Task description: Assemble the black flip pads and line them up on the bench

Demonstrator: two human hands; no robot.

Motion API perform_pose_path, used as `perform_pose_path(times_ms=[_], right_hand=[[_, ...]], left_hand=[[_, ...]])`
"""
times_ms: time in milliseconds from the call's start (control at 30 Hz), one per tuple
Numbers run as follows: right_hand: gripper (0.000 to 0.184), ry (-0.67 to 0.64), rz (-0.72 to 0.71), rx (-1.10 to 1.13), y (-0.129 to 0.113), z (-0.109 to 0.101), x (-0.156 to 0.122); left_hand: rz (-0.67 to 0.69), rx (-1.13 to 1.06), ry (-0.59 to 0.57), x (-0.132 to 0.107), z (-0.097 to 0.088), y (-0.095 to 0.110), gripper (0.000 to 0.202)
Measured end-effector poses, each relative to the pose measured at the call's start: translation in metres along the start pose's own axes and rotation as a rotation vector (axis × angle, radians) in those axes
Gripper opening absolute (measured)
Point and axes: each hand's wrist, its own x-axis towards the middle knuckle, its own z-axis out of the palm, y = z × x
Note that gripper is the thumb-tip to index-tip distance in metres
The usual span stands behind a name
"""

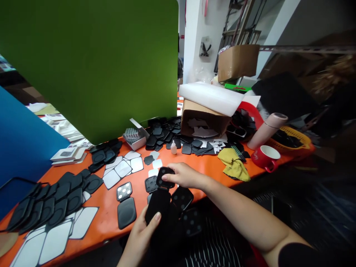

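Seen from the head camera, the left hand (pixel 143 231) grips a long black pad (pixel 158 204) at the near edge of the orange surface (pixel 107 222), thumb pressed on top. At its twelve o'clock, the right hand (pixel 182 175) has its fingers (pixel 167 178) closed on a black holed piece (pixel 164 171) at the pad's far end. Another holed piece (pixel 182 198) crowds in at three o'clock and a dotted pad (pixel 124 191) at nine. A small bottle (pixel 173 147) stands farther off at twelve. A yellow cloth (pixel 233 165) and a red mug (pixel 265 156) lie toward two.

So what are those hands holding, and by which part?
The left hand holds a long black pad by its lower end, thumb on top. The right hand grips the small holed black piece by its right edge.
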Motion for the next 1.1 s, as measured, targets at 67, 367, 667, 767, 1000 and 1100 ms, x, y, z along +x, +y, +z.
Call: perform_pose_path(times_ms=[67,367,667,767,1000,1100], right_hand=[[0.02,0.011,0.002,0.01,0.001,0.001,0.001],[0.042,-0.075,0.25,0.581,0.024,0.0,-0.006],[0.034,0.073,0.375,0.976,0.051,0.044,-0.066],[0.029,0.207,0.43,1.13,0.049,0.065,-0.073],[0.038,0.187,0.501,1.181,0.049,0.072,-0.072],[0.038,0.197,0.519,1.23,0.046,0.075,-0.074]], left_hand=[[-0.003,0.005,-0.006,0.0,-0.001,-0.001,0.043],[0.022,-0.099,0.128,0.001,0.012,0.003,0.049],[0.129,-0.264,0.279,0.018,0.021,-0.005,0.045],[0.162,-0.27,0.315,0.021,0.021,-0.008,0.044],[0.195,-0.251,0.322,0.015,0.01,-0.006,0.046],[0.174,-0.259,0.33,0.014,0.012,-0.007,0.046]])
